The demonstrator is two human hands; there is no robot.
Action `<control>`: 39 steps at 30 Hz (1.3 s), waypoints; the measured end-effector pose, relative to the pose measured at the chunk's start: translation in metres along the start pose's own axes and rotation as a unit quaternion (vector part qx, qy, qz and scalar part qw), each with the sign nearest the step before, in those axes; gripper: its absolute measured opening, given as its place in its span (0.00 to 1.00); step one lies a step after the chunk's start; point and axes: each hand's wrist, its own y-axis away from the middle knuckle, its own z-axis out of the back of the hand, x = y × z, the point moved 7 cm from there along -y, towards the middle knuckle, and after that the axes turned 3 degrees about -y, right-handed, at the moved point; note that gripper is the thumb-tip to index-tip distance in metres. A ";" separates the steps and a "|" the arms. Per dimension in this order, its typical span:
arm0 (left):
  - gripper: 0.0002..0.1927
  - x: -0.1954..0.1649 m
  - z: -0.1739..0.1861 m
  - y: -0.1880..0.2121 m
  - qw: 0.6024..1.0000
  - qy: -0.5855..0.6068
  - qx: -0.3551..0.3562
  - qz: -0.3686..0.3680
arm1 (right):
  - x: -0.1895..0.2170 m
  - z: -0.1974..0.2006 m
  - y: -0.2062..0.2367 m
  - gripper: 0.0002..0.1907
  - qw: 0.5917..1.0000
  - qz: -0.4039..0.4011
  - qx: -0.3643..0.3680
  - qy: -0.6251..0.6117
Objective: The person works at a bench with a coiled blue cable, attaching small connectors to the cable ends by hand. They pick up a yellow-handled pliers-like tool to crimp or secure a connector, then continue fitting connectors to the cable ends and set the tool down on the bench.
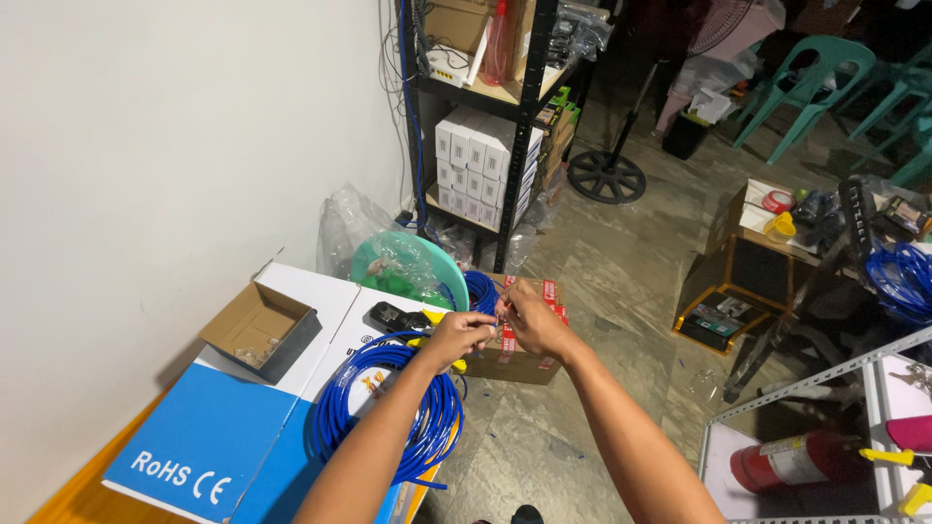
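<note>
- Two hands, left hand (464,335) and right hand (532,320), meet, fingers pinched closed on a thin cable end (500,312).
- Blue cable coil (388,408) lies below on a white and blue box (209,427).

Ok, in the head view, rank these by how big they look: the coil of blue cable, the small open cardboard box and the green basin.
1. Coil of blue cable, clearly the largest.
2. Green basin and small open cardboard box look about alike; the basin sits farther away and is partly hidden under clear plastic, so I would not rank them.
</note>
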 end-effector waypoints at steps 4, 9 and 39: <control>0.17 0.000 0.001 -0.002 1.000 0.023 0.006 -0.009 | -0.003 -0.002 0.001 0.05 0.999 0.000 -0.018 -0.030; 0.16 -0.001 0.001 -0.002 0.998 0.061 0.010 -0.028 | -0.027 -0.003 0.006 0.07 0.991 -0.079 -0.071 -0.081; 0.14 -0.010 0.003 0.003 0.996 0.081 -0.020 -0.023 | 0.009 0.001 0.012 0.12 0.987 -0.108 -0.097 -0.062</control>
